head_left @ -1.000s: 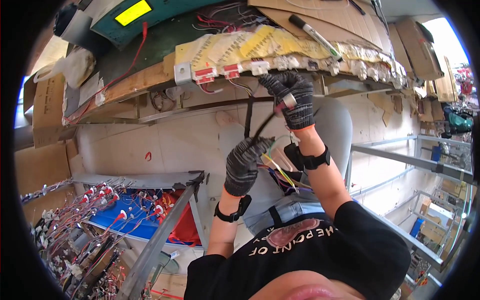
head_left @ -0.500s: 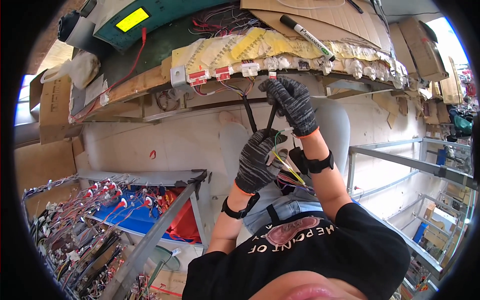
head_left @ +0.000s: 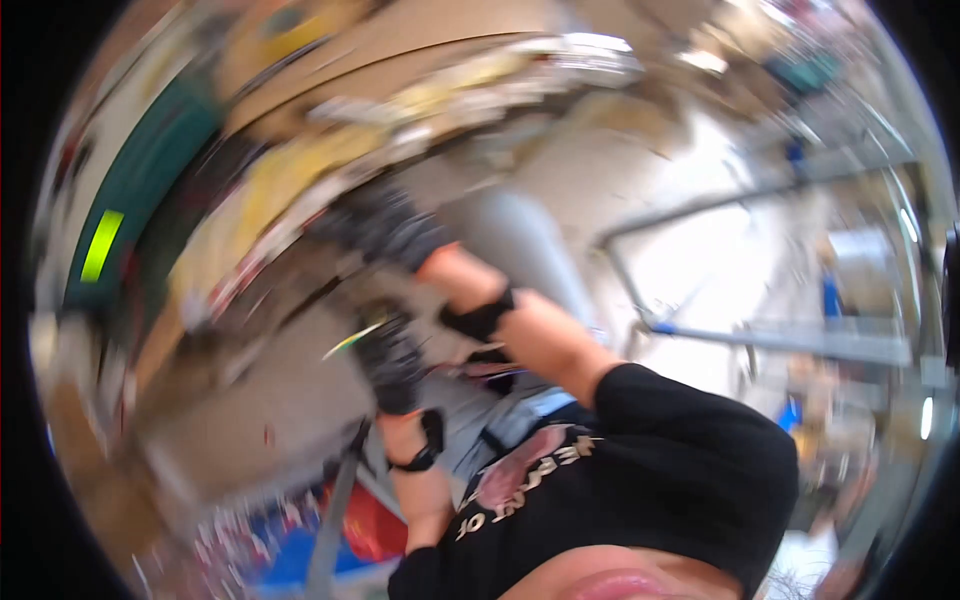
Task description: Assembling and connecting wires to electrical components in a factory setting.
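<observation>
Strong motion blur smears this moment. My right hand [head_left: 385,230], in a dark grey knit glove with an orange cuff, reaches to the front edge of the connector board [head_left: 330,170]; its fingers are too smeared to read. Below it and closer to me, my gloved left hand [head_left: 392,360] is closed around part of a wire harness. Yellow and green wires [head_left: 355,340] stick out beside that hand. More wires [head_left: 480,365] of the harness lie by my lap. Yellow tape covers the board's top, and pale and red connector blocks [head_left: 235,285] line its edge.
A teal device with a lit yellow-green screen [head_left: 102,246] stands at the far left. Cardboard [head_left: 400,50] lies behind the board. A grey metal frame [head_left: 760,340] stands at right. At lower left are a metal rack [head_left: 335,510], a blue surface [head_left: 300,560] and bundled wires.
The whole view has swung, so the board now slants down to the left and both hands appear farther left. The picture has gone from sharp to blurred. My right hand stays near the board's edge.
</observation>
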`<state>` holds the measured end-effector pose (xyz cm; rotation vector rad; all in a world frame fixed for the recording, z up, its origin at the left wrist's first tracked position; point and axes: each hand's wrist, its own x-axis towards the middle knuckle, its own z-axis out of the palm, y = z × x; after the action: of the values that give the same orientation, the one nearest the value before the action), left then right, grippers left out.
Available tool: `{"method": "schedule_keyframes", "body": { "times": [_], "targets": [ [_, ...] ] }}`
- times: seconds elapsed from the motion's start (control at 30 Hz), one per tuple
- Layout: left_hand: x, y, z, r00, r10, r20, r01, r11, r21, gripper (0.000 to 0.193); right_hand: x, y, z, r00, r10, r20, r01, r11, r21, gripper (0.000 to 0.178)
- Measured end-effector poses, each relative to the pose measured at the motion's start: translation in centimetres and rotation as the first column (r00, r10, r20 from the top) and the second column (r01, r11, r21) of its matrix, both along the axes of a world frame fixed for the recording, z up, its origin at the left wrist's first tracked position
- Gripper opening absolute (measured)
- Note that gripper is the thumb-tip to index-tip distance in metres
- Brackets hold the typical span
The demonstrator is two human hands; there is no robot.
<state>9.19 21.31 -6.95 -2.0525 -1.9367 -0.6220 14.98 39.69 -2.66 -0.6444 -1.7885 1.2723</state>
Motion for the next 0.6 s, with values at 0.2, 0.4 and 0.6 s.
{"method": "schedule_keyframes", "body": {
  "times": [0.2, 0.4, 0.6],
  "targets": [
    [-5.3, -3.1, 1.3, 0.596, -0.067, 0.8, 0.024, 0.998, 0.066, 0.015, 2.8, -7.4, -4.1, 0.533, -0.051, 0.845, -0.45, 0.828, 0.334, 0.013],
    [4.8, 5.9, 5.0, 0.278, -0.35, 0.895, 0.218, 0.93, 0.296, 0.015, 12.2, -8.7, -11.2, 0.529, -0.55, 0.646, -0.142, 0.693, 0.707, 0.02],
    [5.1, 6.1, 8.3, 0.071, -0.303, 0.95, 0.305, 0.914, 0.268, 0.017, 17.4, -8.6, -10.6, 0.223, -0.659, 0.718, 0.075, 0.746, 0.661, 0.025]
  ]
}}
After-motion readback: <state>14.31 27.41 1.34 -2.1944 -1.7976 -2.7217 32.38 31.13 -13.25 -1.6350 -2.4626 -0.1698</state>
